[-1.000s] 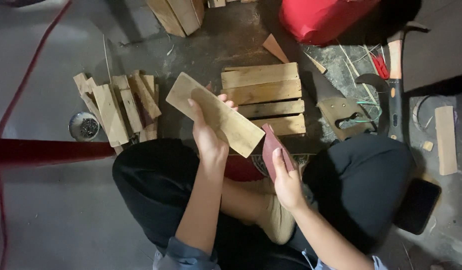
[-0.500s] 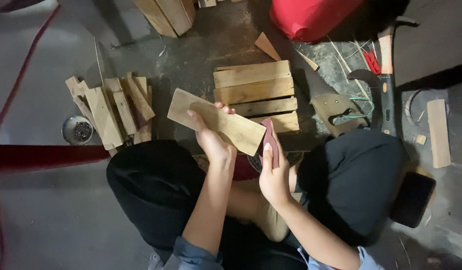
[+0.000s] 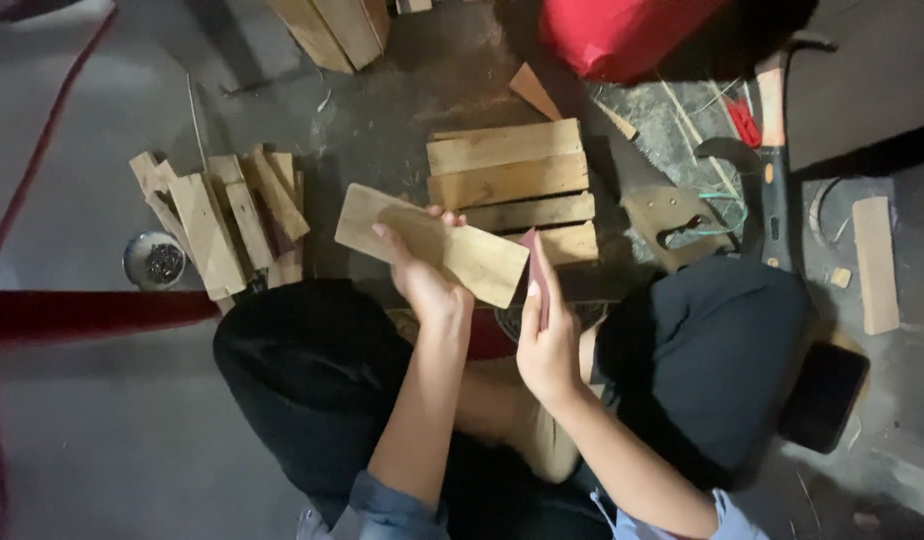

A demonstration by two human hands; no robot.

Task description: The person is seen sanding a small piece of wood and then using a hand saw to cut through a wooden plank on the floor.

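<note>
Person seated cross-legged on the concrete floor. Left hand clamped on a short wooden board, held tilted above the lap, fingers wrapped over its top face. Right hand pinches a reddish sanding sheet upright, just beside the board's near end.

Step in hand, as I judge it: sanding the board's end edge. Next move calls for a steady grip and even strokes along that edge.

Board: pale, flat, rectangular, corners squared, grain faint. Four planks lie side by side ahead; loose wood offcuts to the left.
</note>
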